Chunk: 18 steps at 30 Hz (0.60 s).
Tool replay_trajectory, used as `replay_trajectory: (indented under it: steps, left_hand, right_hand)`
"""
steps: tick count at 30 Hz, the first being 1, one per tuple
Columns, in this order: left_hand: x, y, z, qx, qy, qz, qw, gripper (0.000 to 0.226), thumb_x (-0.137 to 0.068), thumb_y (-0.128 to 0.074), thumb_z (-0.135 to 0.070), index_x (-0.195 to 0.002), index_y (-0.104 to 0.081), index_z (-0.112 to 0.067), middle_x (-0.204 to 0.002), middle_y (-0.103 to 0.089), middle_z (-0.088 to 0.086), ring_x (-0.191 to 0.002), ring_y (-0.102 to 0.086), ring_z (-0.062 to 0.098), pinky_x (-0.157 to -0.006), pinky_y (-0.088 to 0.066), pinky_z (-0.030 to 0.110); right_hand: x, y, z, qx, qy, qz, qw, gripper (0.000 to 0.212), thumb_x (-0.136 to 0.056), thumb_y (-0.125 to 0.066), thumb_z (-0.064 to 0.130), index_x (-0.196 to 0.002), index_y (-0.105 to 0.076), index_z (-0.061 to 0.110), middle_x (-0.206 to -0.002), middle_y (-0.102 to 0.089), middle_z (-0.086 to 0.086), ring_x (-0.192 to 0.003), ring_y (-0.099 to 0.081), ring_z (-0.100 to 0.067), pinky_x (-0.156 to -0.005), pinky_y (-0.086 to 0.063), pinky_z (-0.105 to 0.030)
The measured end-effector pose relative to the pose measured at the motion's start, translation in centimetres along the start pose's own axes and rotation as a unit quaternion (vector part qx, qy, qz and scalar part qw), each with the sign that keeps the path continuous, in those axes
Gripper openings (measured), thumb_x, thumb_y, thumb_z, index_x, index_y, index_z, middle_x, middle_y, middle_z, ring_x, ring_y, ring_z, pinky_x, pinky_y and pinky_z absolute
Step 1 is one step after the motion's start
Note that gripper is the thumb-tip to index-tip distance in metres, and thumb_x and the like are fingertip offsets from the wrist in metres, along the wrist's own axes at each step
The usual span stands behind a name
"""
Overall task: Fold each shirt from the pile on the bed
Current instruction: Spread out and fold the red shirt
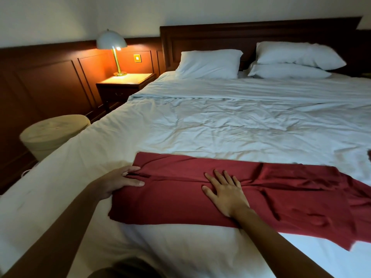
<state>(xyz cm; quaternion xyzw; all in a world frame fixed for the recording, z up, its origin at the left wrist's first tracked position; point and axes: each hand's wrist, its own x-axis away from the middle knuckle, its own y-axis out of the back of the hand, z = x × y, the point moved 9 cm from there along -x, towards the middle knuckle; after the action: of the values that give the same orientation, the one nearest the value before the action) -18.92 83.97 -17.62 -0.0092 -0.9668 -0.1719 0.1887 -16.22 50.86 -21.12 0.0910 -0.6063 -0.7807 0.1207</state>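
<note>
A dark red shirt [271, 197] lies spread lengthwise across the near part of the white bed [220, 125], both long sides folded in toward its middle. My left hand [120, 180] grips the shirt's left end, thumb on top and fingers tucked into the folded edge. My right hand [224, 190] lies flat on the middle of the shirt, fingers spread and pressing the cloth down. The right end of the shirt is rumpled and reaches toward the frame's right edge.
Three white pillows [208, 64] lean against the dark wooden headboard [261, 31]. A lit lamp [112, 43] stands on a nightstand [126, 82] left of the bed. A round beige basket [54, 133] sits on the floor by the bed's left side.
</note>
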Motion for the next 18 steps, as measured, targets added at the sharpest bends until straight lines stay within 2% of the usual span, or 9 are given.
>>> replay_trajectory:
  steps: [4,7,9,13,16,18]
  left_hand:
    - [0.6,-0.6,-0.9,0.024,0.033,0.046,0.998,0.082,-0.064,-0.092,-0.020,-0.137,-0.058,-0.034,-0.134,-0.050,-0.005,-0.108,-0.057,0.009,-0.095,-0.046,0.029]
    - [0.9,-0.8,-1.6,0.030,-0.004,0.047,0.998,0.113,-0.036,-0.098,-0.044,-0.140,-0.055,-0.039,-0.139,-0.044,-0.013,-0.117,-0.053,0.007,-0.094,-0.045,0.026]
    - [0.9,-0.7,-1.7,0.031,-0.024,0.013,0.999,0.119,-0.028,-0.099,-0.048,-0.140,-0.057,-0.035,-0.140,-0.048,-0.010,-0.118,-0.054,0.008,-0.096,-0.043,0.025]
    - [1.4,-0.1,-2.7,-0.022,-0.062,-0.059,0.996,0.080,-0.071,-0.087,-0.014,-0.142,-0.054,-0.024,-0.144,-0.052,0.003,-0.119,-0.051,0.015,-0.102,-0.037,0.028]
    - [1.6,0.9,-4.2,-0.107,-0.075,-0.080,0.988,0.080,-0.074,-0.085,-0.008,-0.145,-0.050,-0.022,-0.145,-0.052,0.006,-0.118,-0.048,0.014,-0.102,-0.035,0.028]
    - [1.8,0.6,-5.8,-0.164,-0.070,-0.071,0.981,0.083,-0.074,-0.085,-0.009,-0.147,-0.048,-0.021,-0.146,-0.049,0.006,-0.118,-0.045,0.014,-0.102,-0.034,0.030]
  right_hand:
    - [-0.1,-0.2,-0.2,0.001,0.002,-0.006,1.000,0.090,-0.075,0.007,0.086,-0.154,-0.013,0.046,-0.165,-0.010,0.006,-0.153,-0.002,-0.021,-0.123,-0.001,-0.044]
    - [-0.2,-0.3,-0.4,-0.001,0.002,-0.012,1.000,0.084,-0.078,0.003,0.078,-0.154,-0.014,0.046,-0.165,-0.011,0.007,-0.153,-0.003,-0.021,-0.123,-0.003,-0.044]
    - [-0.2,-0.3,-0.4,-0.005,0.002,-0.013,1.000,0.084,-0.078,0.002,0.077,-0.154,-0.015,0.045,-0.165,-0.012,0.007,-0.153,-0.003,-0.021,-0.123,-0.003,-0.044]
    - [-0.1,-0.2,-0.5,-0.008,0.001,-0.011,1.000,0.083,-0.079,0.001,0.076,-0.154,-0.016,0.044,-0.165,-0.012,0.007,-0.153,-0.003,-0.021,-0.123,-0.003,-0.044]
    - [-0.1,-0.2,-0.3,-0.006,0.001,-0.003,1.000,0.081,-0.081,-0.001,0.075,-0.154,-0.015,0.044,-0.165,-0.012,0.006,-0.153,-0.003,-0.022,-0.123,-0.003,-0.044]
    - [-0.1,-0.3,-0.2,-0.005,0.004,0.018,1.000,0.072,-0.090,-0.011,0.072,-0.155,-0.016,0.042,-0.165,-0.012,0.005,-0.153,-0.003,-0.022,-0.123,-0.003,-0.044]
